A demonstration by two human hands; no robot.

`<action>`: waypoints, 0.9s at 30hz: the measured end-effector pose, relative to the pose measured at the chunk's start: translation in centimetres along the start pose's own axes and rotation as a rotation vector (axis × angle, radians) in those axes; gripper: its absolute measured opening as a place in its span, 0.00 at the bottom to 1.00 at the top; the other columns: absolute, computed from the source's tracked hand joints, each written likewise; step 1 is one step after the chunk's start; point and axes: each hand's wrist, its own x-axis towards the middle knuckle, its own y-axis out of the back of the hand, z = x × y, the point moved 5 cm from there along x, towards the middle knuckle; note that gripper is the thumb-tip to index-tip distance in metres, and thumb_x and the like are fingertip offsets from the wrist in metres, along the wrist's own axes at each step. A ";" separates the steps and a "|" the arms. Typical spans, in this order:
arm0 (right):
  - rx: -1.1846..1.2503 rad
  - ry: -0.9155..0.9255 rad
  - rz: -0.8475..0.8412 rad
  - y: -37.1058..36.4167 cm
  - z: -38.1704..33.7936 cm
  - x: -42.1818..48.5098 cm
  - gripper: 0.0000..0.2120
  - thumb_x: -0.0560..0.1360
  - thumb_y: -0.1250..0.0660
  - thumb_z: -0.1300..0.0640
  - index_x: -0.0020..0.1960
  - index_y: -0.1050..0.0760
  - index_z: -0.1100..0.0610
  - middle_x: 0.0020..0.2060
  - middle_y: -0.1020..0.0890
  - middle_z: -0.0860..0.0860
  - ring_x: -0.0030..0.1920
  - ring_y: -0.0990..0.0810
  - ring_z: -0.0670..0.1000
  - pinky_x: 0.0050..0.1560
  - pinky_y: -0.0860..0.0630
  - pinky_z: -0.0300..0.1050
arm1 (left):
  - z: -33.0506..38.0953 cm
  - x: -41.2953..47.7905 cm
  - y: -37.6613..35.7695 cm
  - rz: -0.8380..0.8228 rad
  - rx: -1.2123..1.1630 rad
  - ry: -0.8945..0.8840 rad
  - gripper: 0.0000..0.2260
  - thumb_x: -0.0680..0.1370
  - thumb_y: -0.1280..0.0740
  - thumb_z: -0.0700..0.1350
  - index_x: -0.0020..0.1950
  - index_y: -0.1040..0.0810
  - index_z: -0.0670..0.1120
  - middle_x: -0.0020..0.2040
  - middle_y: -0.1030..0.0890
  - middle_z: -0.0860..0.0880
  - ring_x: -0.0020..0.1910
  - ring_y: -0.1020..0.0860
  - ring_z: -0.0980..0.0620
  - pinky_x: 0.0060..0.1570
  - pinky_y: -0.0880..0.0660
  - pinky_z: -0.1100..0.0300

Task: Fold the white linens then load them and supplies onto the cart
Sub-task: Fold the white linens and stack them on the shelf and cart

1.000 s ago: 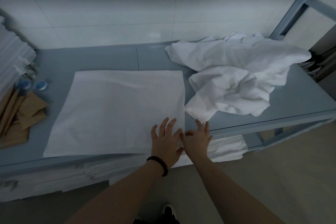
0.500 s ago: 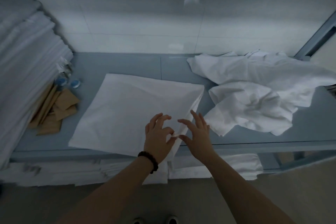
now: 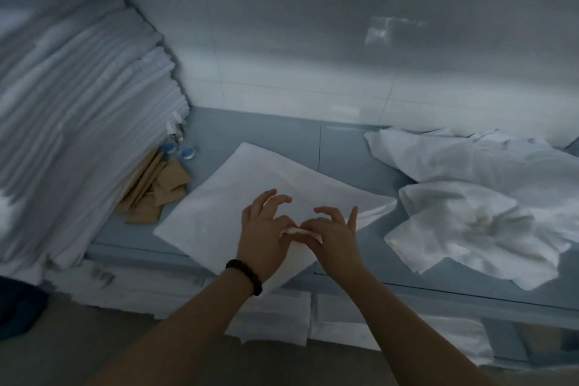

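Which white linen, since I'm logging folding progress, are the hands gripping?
The flat linen in the middle: left hand and right hand pinch its near corner. The crumpled linens at right lie untouched.

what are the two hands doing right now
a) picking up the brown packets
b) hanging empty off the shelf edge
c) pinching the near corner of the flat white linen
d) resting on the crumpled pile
c: the left hand and right hand meet at the near corner of the flat white linen, with a bit of its edge pinched between their fingers.
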 end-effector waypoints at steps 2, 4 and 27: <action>-0.029 0.010 -0.029 0.2 0.2 0.6 0.10 0.72 0.29 0.48 0.49 0.16 0.51 0.46 0.15 0.47 0.66 0.28 0.50 0.70 0.66 0.66 | 0.1 0.1 1.1 0.030 -0.007 0.001 0.05 0.69 0.24 0.38 0.37 0.17 0.46 0.59 0.21 0.44 0.66 0.29 0.38 0.60 0.34 0.42; -0.074 0.010 -0.040 0.6 0.9 0.9 0.09 0.71 0.28 0.48 0.48 0.16 0.51 0.46 0.15 0.47 0.65 0.27 0.51 0.70 0.66 0.66 | 0.5 0.3 2.2 0.064 -0.016 -0.030 0.06 0.68 0.23 0.37 0.36 0.18 0.46 0.59 0.21 0.45 0.65 0.29 0.38 0.58 0.35 0.44; -0.301 -0.010 0.228 5.7 1.4 -5.0 0.14 0.56 0.17 0.60 0.39 0.17 0.54 0.31 0.18 0.49 0.46 0.18 0.56 0.61 0.45 0.80 | -0.8 -3.3 7.1 0.153 0.005 0.083 0.05 0.70 0.25 0.39 0.39 0.18 0.48 0.61 0.24 0.45 0.64 0.30 0.38 0.57 0.33 0.42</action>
